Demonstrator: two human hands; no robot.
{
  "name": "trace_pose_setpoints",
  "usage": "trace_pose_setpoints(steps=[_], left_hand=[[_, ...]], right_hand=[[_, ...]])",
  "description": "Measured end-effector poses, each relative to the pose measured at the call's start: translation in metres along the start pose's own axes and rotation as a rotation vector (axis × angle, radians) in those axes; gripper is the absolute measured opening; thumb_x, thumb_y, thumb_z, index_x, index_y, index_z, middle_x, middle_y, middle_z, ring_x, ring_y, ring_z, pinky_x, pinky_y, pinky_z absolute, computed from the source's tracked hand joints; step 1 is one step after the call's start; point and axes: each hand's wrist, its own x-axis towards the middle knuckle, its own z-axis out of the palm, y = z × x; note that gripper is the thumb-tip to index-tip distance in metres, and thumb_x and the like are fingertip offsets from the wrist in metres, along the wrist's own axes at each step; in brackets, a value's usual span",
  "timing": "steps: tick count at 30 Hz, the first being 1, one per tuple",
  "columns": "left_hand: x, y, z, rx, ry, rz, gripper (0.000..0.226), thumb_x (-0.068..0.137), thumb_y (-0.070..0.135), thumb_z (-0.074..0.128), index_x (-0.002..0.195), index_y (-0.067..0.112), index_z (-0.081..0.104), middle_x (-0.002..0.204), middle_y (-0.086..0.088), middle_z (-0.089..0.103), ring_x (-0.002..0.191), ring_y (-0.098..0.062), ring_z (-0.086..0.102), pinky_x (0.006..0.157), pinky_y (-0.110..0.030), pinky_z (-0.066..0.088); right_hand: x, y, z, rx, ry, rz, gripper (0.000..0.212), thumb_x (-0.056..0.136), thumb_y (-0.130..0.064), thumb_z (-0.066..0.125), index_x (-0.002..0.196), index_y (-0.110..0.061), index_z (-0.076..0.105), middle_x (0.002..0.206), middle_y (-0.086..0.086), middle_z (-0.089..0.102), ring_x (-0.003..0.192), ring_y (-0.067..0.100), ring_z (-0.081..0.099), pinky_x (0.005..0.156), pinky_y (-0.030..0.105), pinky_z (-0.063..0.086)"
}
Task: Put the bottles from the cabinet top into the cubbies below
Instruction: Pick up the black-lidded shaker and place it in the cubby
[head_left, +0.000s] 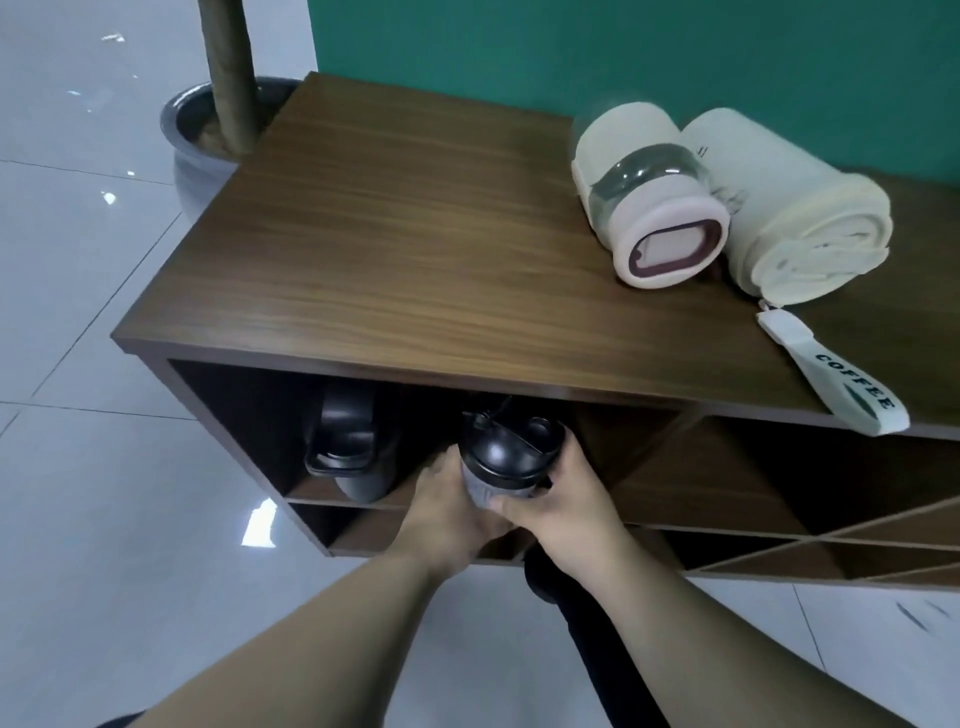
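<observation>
A black-lidded shaker bottle (509, 454) is upright at the mouth of the top left cubby (249, 415), just under the cabinet top (415, 223). My left hand (447, 499) grips its left side and my right hand (561, 496) wraps its right side and base. Another black bottle (348, 447) stands inside the same cubby, to the left. On the cabinet top at the right lie two cream bottles on their sides: one with a pink lid (654, 202) and a larger one (795, 208) with a white "COFFEE" strap (841, 384) hanging over the front edge.
A lower cubby (363, 530) sits beneath the top one, and diagonal dividers (831, 535) fill the cabinet's right part. A grey plant pot with a trunk (208, 135) stands behind the cabinet's left end. The green wall (623, 47) backs the cabinet; pale floor tiles (78, 364) lie to the left.
</observation>
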Motion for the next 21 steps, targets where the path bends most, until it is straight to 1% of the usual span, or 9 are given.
trace_pose_setpoints(steps=[4,7,11,12,14,16,17,19,21], left_hand=[[0.007,-0.002,0.006,0.086,0.053,0.008,0.076,0.065,0.039,0.085,0.134,0.03,0.056,0.124,0.011,0.062,0.124,-0.024,0.055,0.109,-0.047,0.048],[0.012,-0.003,0.009,0.077,0.068,-0.06,0.076,0.061,0.043,0.081,0.131,0.034,0.053,0.119,0.011,0.054,0.123,-0.024,0.053,0.11,-0.045,0.047],[0.021,-0.014,0.017,0.178,0.083,-0.111,0.083,0.061,0.056,0.074,0.137,0.036,0.048,0.13,0.006,0.056,0.129,-0.022,0.049,0.108,-0.028,0.036],[0.02,-0.012,0.018,0.168,0.095,-0.12,0.082,0.063,0.053,0.074,0.138,0.034,0.048,0.131,0.005,0.057,0.129,-0.022,0.049,0.109,-0.028,0.035],[0.018,-0.009,0.018,0.131,0.137,-0.104,0.079,0.068,0.044,0.078,0.14,0.027,0.048,0.131,0.0,0.059,0.129,-0.026,0.05,0.112,-0.037,0.04],[0.013,-0.007,0.017,0.103,0.174,-0.08,0.077,0.073,0.028,0.082,0.141,0.016,0.047,0.132,-0.01,0.058,0.127,-0.032,0.05,0.11,-0.046,0.043],[0.011,-0.007,0.017,0.104,0.183,-0.071,0.076,0.075,0.02,0.082,0.142,0.011,0.047,0.132,-0.013,0.057,0.127,-0.033,0.05,0.109,-0.047,0.044],[0.006,-0.007,0.018,0.121,0.196,-0.058,0.075,0.076,0.009,0.08,0.143,0.006,0.046,0.132,-0.017,0.054,0.126,-0.034,0.051,0.109,-0.044,0.044],[0.005,-0.011,0.021,0.133,0.232,-0.047,0.075,0.074,0.002,0.079,0.141,0.004,0.047,0.129,-0.019,0.053,0.122,-0.036,0.053,0.106,-0.035,0.041]], right_hand=[[0.012,0.007,0.005,0.054,0.001,0.013,0.103,0.045,-0.032,0.098,0.135,-0.042,0.05,0.12,-0.022,0.072,0.117,0.006,0.067,0.104,0.044,0.054],[0.019,0.011,0.007,0.087,0.003,0.013,0.099,0.043,-0.033,0.096,0.13,-0.047,0.052,0.119,-0.023,0.072,0.116,0.008,0.068,0.103,0.044,0.055],[0.02,0.014,0.009,0.107,0.0,0.008,0.095,0.043,-0.034,0.096,0.124,-0.056,0.051,0.117,-0.029,0.071,0.117,0.007,0.067,0.104,0.041,0.054],[0.021,0.014,0.009,0.105,0.0,0.008,0.093,0.044,-0.033,0.096,0.121,-0.059,0.051,0.117,-0.031,0.07,0.117,0.006,0.067,0.104,0.04,0.054],[0.022,0.016,0.01,0.104,0.001,0.005,0.088,0.045,-0.03,0.095,0.116,-0.06,0.053,0.116,-0.031,0.071,0.116,0.005,0.068,0.103,0.038,0.053],[0.023,0.017,0.01,0.102,0.002,0.01,0.084,0.046,-0.027,0.095,0.116,-0.053,0.056,0.115,-0.026,0.073,0.113,0.006,0.069,0.104,0.041,0.054],[0.024,0.018,0.01,0.106,0.002,0.017,0.083,0.044,-0.027,0.094,0.116,-0.048,0.058,0.114,-0.022,0.074,0.111,0.006,0.07,0.103,0.043,0.055],[0.025,0.019,0.011,0.115,0.005,0.031,0.083,0.041,-0.029,0.091,0.118,-0.039,0.06,0.112,-0.016,0.076,0.108,0.008,0.072,0.103,0.044,0.055],[0.026,0.02,0.012,0.105,0.006,0.05,0.08,0.04,-0.031,0.088,0.115,-0.037,0.062,0.11,-0.014,0.077,0.107,0.009,0.073,0.102,0.045,0.056]])
